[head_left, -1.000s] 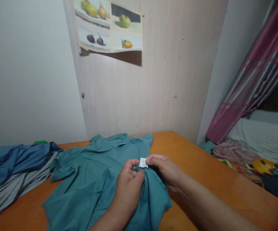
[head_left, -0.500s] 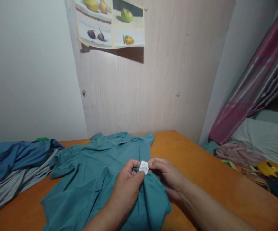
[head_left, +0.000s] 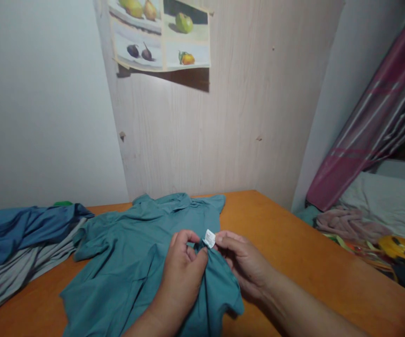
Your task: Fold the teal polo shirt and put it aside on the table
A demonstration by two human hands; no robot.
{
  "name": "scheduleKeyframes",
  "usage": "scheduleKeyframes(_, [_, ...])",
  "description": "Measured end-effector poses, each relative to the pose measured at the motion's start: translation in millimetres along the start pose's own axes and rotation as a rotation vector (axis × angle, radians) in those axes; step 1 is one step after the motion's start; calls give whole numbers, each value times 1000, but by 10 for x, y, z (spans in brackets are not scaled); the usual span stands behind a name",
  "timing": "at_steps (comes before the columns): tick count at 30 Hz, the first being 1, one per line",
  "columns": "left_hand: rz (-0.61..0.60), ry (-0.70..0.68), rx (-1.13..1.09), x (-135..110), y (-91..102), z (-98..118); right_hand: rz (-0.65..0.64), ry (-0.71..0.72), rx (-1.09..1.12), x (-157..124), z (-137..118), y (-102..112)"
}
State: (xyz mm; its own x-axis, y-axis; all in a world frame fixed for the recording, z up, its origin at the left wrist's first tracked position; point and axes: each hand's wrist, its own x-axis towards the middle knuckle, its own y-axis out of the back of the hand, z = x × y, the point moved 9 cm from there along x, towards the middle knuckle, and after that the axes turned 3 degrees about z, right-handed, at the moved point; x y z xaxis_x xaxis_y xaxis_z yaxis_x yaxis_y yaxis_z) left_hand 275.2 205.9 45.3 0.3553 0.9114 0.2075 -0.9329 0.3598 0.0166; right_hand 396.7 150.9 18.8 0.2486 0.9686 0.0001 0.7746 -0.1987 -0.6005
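Observation:
A teal shirt (head_left: 135,252) lies spread on the orange wooden table (head_left: 293,252). Near its lower right side my left hand (head_left: 184,271) pinches a raised fold of the teal cloth. My right hand (head_left: 242,264) pinches the small white label (head_left: 209,238) sewn to that fold, holding it up between thumb and forefinger. Both hands are closed and nearly touch each other at the label.
A blue garment (head_left: 16,229) and a grey one (head_left: 9,276) are heaped at the table's left end. A fruit poster (head_left: 162,37) hangs on the wood-panel wall behind. To the right, past the table edge, are a bed with clothes (head_left: 349,224) and a striped curtain (head_left: 374,117).
My hands have lifted the fold and the label slightly, and the shirt's lower right edge has drawn in a little. The view has shifted a bit.

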Motion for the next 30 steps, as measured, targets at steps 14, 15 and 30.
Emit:
scheduleKeyframes(14, [-185, 218, -312, -107, -180, -58, -150, 558, -954, -241, -197, -398])
scheduleKeyframes(15, [-168, 224, -348, -90, -164, -66, -181, 573, -972, -272, -182, -444])
scheduleKeyframes(30, [-352, 273, -311, -96, -255, -98, 144, 349, -654, -45, -177, 42])
